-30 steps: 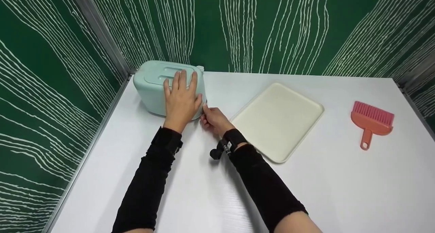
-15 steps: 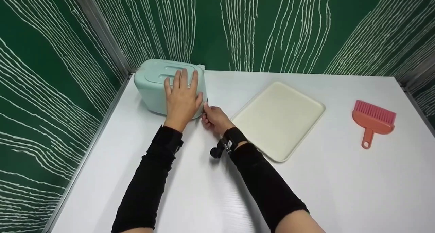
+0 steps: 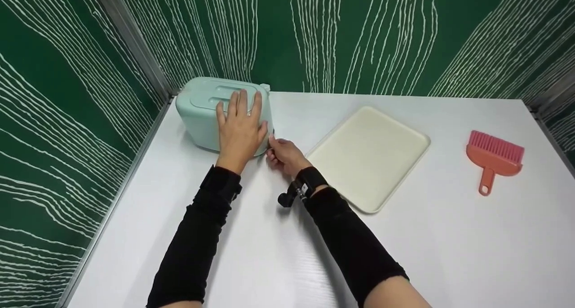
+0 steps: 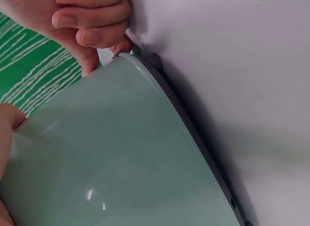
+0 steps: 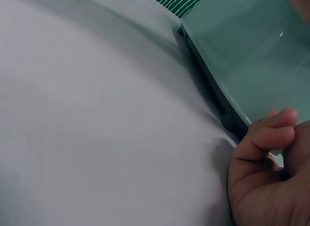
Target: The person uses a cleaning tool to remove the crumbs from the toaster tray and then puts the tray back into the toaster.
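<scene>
A mint-green toaster [image 3: 202, 124] stands upright at the back left, its two top recesses [image 3: 224, 92] facing up. My left hand [image 3: 238, 137] lies over its near right side, fingers straight and spread onto the top edge. At the toaster's right end, low down, is my right hand [image 3: 285, 155]. Its fingers are curled, with the thumb and forefinger at the end face; what they pinch there is hidden. The left wrist view shows those curled fingers [image 4: 92, 27] at the corner above the dark base. In the right wrist view the toaster's foot [image 5: 227, 121] is beside them.
A cream rectangular tray [image 3: 370, 160] lies at an angle right of my right hand. Farther right lies an orange hand brush [image 3: 492, 160] with pink bristles. Green panels with white lines [image 3: 314, 38] wall the white table [image 3: 449, 254] at the back and sides.
</scene>
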`<action>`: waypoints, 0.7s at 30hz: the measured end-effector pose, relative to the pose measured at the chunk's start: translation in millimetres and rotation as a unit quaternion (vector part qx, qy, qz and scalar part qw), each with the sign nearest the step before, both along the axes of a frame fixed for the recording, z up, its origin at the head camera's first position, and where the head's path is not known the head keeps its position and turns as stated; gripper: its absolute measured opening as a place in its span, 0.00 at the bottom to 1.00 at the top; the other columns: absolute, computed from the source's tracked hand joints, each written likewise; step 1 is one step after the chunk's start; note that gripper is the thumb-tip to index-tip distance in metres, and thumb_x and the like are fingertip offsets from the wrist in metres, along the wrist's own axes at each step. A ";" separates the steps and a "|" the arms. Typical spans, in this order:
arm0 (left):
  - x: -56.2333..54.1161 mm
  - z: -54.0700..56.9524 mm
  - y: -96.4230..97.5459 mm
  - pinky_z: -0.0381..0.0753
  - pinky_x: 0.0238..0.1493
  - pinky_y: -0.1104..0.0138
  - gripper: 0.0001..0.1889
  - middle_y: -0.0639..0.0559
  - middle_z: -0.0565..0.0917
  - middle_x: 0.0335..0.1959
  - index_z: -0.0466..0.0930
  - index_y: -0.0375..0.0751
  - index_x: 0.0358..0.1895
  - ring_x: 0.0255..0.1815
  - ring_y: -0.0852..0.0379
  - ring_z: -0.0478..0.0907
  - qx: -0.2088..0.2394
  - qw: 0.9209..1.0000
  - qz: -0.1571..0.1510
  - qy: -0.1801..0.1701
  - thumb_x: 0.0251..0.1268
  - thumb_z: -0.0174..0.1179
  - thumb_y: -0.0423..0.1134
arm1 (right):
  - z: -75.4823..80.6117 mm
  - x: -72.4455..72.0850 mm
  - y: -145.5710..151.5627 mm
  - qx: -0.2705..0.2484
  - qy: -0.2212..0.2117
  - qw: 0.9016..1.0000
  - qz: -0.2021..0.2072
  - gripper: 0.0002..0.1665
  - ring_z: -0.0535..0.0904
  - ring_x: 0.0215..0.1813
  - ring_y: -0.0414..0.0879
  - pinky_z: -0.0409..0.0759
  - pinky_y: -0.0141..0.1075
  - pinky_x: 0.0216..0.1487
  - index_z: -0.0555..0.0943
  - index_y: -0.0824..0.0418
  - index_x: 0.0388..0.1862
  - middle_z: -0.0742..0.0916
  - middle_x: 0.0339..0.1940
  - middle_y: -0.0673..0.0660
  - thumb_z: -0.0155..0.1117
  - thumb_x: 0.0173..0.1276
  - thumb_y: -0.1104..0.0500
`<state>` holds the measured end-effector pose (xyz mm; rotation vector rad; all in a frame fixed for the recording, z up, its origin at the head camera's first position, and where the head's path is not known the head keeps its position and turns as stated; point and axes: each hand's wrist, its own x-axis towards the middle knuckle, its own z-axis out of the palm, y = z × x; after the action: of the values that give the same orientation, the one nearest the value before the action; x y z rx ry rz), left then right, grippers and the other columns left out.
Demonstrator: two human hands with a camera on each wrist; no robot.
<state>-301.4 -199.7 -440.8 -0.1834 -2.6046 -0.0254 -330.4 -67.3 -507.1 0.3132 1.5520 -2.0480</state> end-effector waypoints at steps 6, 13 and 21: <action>-0.5 -3.0 0.2 0.59 0.82 0.36 0.34 0.36 0.68 0.83 0.64 0.48 0.84 0.85 0.38 0.62 -0.009 1.000 -0.002 0.011 0.81 0.60 0.52 | -0.7 1.5 1.9 -0.006 0.003 1.000 -0.006 0.17 0.69 0.17 0.34 0.67 0.22 0.19 0.71 0.58 0.38 0.77 0.17 0.48 0.55 0.87 0.48; 0.5 -0.6 -1.8 0.58 0.82 0.35 0.34 0.36 0.68 0.83 0.64 0.48 0.84 0.85 0.38 0.62 -0.009 1.000 0.000 0.006 0.81 0.59 0.53 | 1.7 3.4 2.8 -0.015 0.008 1.000 -0.020 0.17 0.70 0.17 0.34 0.68 0.23 0.18 0.70 0.58 0.37 0.78 0.17 0.48 0.59 0.85 0.51; 0.8 -0.6 0.7 0.58 0.82 0.35 0.35 0.36 0.67 0.83 0.64 0.47 0.84 0.85 0.37 0.62 -0.002 1.000 -0.002 0.004 0.81 0.60 0.53 | 2.1 6.6 5.8 0.006 0.026 0.999 -0.030 0.19 0.71 0.16 0.34 0.70 0.24 0.18 0.67 0.58 0.35 0.79 0.17 0.48 0.60 0.85 0.51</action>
<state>-300.6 -199.0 -441.4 -0.1907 -2.5971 -0.0209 -323.8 -61.5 -505.0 0.3164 1.6031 -2.1088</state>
